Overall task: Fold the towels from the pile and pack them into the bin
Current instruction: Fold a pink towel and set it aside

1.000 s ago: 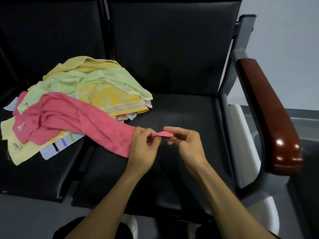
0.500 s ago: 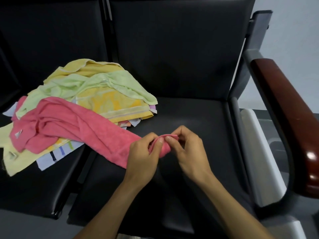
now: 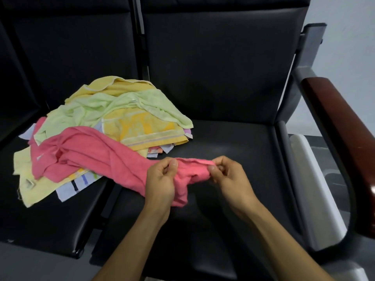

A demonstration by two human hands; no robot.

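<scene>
head view | pink towel [image 3: 105,159] centre-left of frame, trailing off the towel pile [image 3: 129,118] onto the black seat [image 3: 233,138] | left hand [image 3: 160,179] and right hand [image 3: 229,175] each pinch its near edge | soft, light, limp (take it by corners) | long axis runs left to right, bunched end toward upper left
</scene>
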